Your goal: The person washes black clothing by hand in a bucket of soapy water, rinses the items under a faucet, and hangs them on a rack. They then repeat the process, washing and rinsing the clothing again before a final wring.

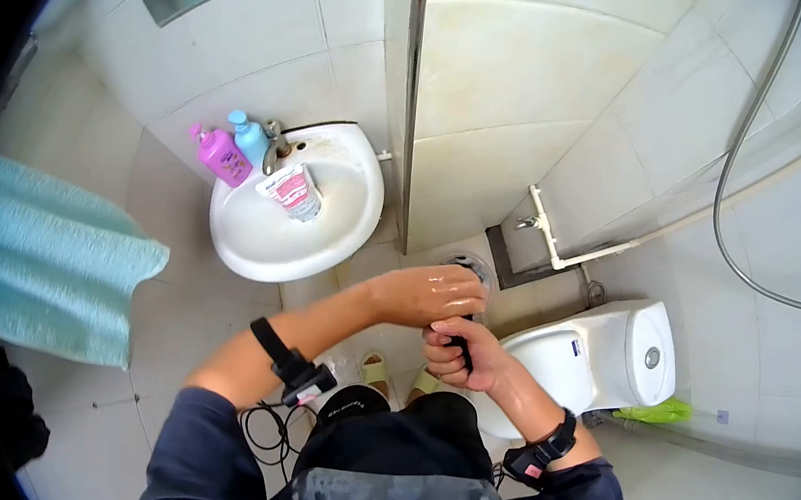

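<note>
Both hands are together in front of me, above the floor between the sink and the toilet. My left hand (430,295) is wet and closed in a fist, its back turned up. Just below it, my right hand (468,354) wraps its fingers around a dark black item (460,349). A short piece of this item shows between the two hands and past the right fingers; I cannot make out whether it is cloth or a handle. Beyond the left fist, a round, shiny thing (469,262) is partly hidden by the hand.
A white sink (348,229) holds a printed packet (295,194), with pink (224,158) and blue (249,140) pump bottles beside its tap. The white toilet (548,353) is close on the right. A pale blue towel (55,253) hangs left. Wall pipes (610,257) and a shower hose (726,180) run right.
</note>
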{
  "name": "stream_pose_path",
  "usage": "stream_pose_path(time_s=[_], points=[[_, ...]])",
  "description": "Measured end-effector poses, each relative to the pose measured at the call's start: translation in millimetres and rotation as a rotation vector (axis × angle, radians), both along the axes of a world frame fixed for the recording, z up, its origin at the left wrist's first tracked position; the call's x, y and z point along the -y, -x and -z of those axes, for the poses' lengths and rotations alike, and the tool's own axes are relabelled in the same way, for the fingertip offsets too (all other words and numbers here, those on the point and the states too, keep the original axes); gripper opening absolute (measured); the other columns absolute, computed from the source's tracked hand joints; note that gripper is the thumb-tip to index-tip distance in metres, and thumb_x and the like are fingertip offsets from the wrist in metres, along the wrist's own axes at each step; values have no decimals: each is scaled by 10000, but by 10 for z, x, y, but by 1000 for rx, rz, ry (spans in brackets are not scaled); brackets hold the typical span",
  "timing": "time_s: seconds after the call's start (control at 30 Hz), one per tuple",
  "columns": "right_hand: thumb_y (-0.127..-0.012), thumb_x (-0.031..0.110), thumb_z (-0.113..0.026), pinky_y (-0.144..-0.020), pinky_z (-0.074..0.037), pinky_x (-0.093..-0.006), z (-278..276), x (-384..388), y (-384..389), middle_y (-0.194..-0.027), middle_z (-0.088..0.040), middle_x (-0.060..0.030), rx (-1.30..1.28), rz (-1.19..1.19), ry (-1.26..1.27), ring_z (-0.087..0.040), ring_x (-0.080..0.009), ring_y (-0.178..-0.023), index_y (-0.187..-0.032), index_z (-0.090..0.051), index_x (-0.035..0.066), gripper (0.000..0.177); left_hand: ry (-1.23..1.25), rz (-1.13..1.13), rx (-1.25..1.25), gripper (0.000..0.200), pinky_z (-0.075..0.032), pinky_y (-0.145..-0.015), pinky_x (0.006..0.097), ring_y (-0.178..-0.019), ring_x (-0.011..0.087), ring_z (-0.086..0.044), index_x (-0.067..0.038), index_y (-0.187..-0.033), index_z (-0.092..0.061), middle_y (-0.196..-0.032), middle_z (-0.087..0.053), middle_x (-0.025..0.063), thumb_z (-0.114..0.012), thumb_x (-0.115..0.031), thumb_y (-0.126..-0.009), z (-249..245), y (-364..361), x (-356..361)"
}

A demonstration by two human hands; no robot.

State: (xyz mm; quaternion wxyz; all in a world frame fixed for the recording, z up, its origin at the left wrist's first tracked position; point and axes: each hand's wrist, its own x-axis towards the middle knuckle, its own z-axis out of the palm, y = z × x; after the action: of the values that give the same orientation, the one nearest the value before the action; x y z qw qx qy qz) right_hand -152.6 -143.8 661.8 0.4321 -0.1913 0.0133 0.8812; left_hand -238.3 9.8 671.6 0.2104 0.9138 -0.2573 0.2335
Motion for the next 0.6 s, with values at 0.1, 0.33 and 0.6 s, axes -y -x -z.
stream_pose_path(time_s=[0.1, 0.33, 0.6], points=[[-856, 269, -547, -351, -116, -212, -112, 27, -38, -518, -238, 66, 276, -56, 26, -186, -45, -404, -626, -354, 151, 322, -124, -53, -91, 120, -475, -637, 328, -773, 224, -568, -76, -828, -521, -769, -499, 62, -564, -146, -740, -35, -23, 17], [-767, 275, -615, -408, -388, -341, 84, -217, -298, -560, -560, -111, 1749, -92, -466, -521, -225, -439, -610, -580, 61, 268, -416, -463, -612, 112, -503, -565, 393, -666, 308, -652, -34, -761, -578, -679, -629, 140, -556, -142, -745, -372, -71, 154], [-719, 185, -574, -547, -500, -438, -77, -508, -812, -642, -621, -178, 2494, -299, -1157, -619, -345, -573, -664, -613, 46, 155, 156, -853, -848, 194, -500, -653, 442, -766, 402, -618, 3, -838, -620, -756, -615, 247, -547, -80, -679, -138, -222, 267]])
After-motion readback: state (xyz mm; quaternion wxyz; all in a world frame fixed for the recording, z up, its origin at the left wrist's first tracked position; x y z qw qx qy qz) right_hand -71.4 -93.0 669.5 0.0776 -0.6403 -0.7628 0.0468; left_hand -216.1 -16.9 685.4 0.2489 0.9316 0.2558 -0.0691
